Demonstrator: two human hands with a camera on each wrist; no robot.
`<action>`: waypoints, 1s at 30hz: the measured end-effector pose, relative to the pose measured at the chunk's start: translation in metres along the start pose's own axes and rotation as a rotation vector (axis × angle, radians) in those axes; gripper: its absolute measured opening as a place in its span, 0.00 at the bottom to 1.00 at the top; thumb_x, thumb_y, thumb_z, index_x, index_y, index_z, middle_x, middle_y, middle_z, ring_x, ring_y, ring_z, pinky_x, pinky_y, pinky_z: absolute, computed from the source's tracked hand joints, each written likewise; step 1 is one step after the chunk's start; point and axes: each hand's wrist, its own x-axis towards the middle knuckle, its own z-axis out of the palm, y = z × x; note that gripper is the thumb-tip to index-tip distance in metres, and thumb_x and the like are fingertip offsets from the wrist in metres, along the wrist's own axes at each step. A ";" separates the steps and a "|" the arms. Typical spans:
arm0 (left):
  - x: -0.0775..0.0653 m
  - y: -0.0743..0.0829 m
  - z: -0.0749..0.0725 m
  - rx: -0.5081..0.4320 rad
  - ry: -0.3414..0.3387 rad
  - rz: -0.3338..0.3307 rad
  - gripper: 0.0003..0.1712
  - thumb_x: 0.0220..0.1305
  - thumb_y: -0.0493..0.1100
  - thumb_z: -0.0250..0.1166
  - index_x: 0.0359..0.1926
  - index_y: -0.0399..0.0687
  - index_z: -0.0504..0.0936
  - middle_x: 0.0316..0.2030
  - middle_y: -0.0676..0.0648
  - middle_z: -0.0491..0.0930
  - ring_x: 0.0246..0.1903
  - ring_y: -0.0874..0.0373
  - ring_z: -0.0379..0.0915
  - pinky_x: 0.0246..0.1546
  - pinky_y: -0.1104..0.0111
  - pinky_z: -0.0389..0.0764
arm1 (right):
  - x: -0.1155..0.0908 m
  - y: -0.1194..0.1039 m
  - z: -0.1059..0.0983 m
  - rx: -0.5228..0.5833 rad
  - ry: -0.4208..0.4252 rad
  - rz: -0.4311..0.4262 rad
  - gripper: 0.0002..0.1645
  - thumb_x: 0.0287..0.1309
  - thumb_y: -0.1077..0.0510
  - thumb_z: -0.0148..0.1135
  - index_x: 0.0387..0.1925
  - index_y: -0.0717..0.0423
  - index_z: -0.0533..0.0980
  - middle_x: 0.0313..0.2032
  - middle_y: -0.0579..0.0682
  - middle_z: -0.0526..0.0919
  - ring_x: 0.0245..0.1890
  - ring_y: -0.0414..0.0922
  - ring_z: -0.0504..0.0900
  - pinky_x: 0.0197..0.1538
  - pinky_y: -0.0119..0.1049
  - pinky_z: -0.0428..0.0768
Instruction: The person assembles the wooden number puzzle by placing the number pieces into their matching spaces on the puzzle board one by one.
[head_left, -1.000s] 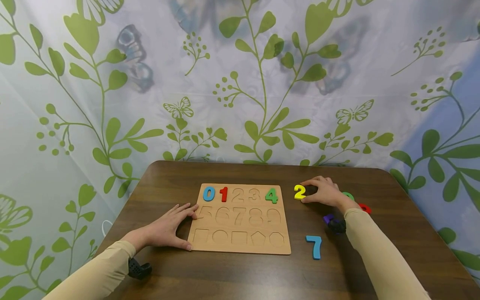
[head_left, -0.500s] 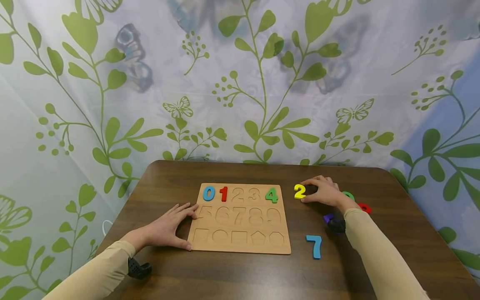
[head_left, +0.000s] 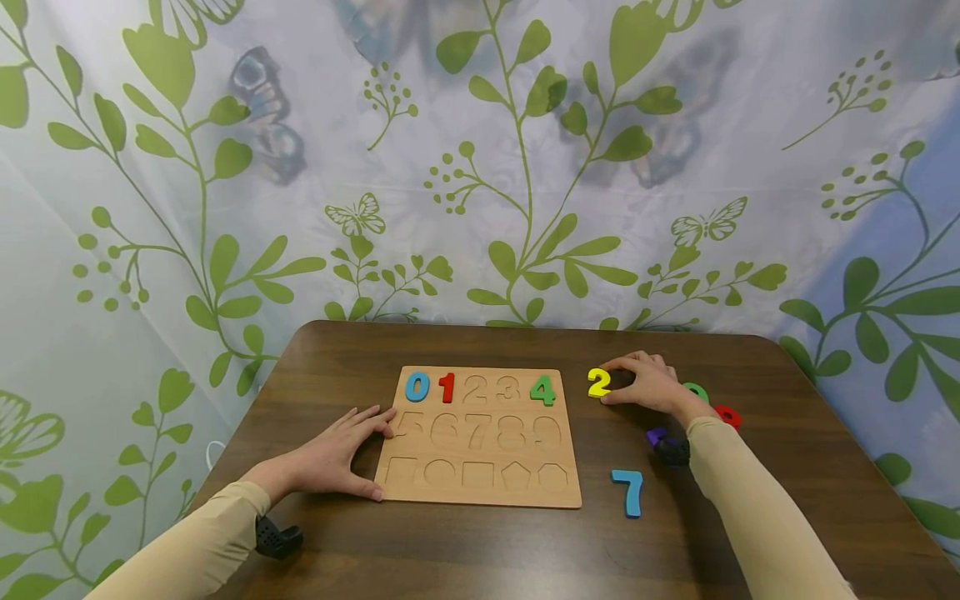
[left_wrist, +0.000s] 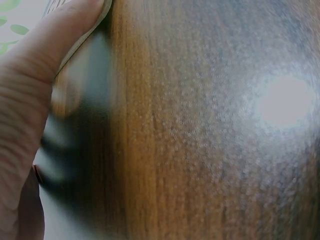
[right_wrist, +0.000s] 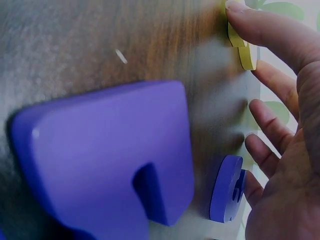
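My right hand (head_left: 647,383) pinches a yellow number 2 (head_left: 599,383) between thumb and index finger, just right of the wooden number board. In the right wrist view, the yellow 2 (right_wrist: 245,55) shows edge-on at the thumb tip, and the other fingers spread loosely. My left hand (head_left: 333,454) rests at the left edge of the number board (head_left: 480,492), thumb by its lower corner and fingertips higher up the edge. In the board's top row sit a blue 0 (head_left: 417,387), a red 1 (head_left: 447,387) and a green 4 (head_left: 542,390); the other recesses are bare.
A blue 7 (head_left: 630,493) lies right of the board. A purple piece (right_wrist: 110,150) looms close to the right wrist camera, and a second purple piece (right_wrist: 227,190) lies by the little finger. Green (head_left: 697,392) and red (head_left: 727,416) pieces are partly hidden behind the right wrist.
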 end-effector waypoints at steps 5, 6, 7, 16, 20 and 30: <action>0.000 0.001 0.000 0.001 -0.003 -0.003 0.45 0.48 0.75 0.74 0.60 0.58 0.71 0.79 0.46 0.55 0.78 0.38 0.44 0.73 0.36 0.43 | 0.000 0.000 0.000 0.003 0.001 0.007 0.43 0.50 0.35 0.77 0.64 0.51 0.77 0.66 0.67 0.65 0.63 0.68 0.57 0.57 0.70 0.54; 0.000 0.001 0.000 0.002 -0.004 -0.005 0.45 0.48 0.75 0.74 0.60 0.58 0.71 0.79 0.46 0.55 0.78 0.38 0.44 0.73 0.36 0.43 | 0.000 0.000 0.000 0.003 0.001 0.008 0.43 0.50 0.35 0.77 0.64 0.50 0.77 0.66 0.67 0.65 0.63 0.68 0.57 0.58 0.70 0.54; 0.000 0.001 0.000 0.001 -0.004 -0.006 0.45 0.48 0.75 0.74 0.60 0.58 0.71 0.79 0.46 0.55 0.78 0.38 0.44 0.73 0.37 0.43 | 0.000 0.000 0.001 0.002 0.002 0.008 0.43 0.50 0.35 0.77 0.64 0.50 0.77 0.66 0.67 0.65 0.63 0.67 0.57 0.58 0.70 0.54; 0.000 0.002 0.000 0.005 -0.005 -0.005 0.46 0.48 0.74 0.74 0.60 0.58 0.71 0.78 0.45 0.55 0.78 0.39 0.44 0.74 0.37 0.43 | 0.001 0.001 0.002 -0.011 0.015 0.007 0.43 0.49 0.33 0.77 0.63 0.48 0.78 0.64 0.64 0.67 0.61 0.65 0.59 0.56 0.67 0.56; 0.000 0.002 0.000 0.005 -0.009 -0.010 0.46 0.48 0.75 0.74 0.61 0.58 0.71 0.79 0.46 0.55 0.78 0.39 0.44 0.74 0.37 0.43 | 0.001 0.001 0.003 -0.019 0.028 -0.002 0.43 0.50 0.33 0.76 0.62 0.49 0.79 0.63 0.64 0.68 0.61 0.65 0.59 0.55 0.67 0.56; 0.000 0.003 -0.001 0.000 -0.010 -0.017 0.46 0.48 0.75 0.74 0.61 0.58 0.71 0.79 0.46 0.55 0.78 0.39 0.44 0.74 0.38 0.42 | 0.002 -0.001 0.004 -0.036 0.041 -0.013 0.41 0.50 0.34 0.77 0.61 0.50 0.80 0.61 0.63 0.70 0.61 0.66 0.61 0.56 0.69 0.56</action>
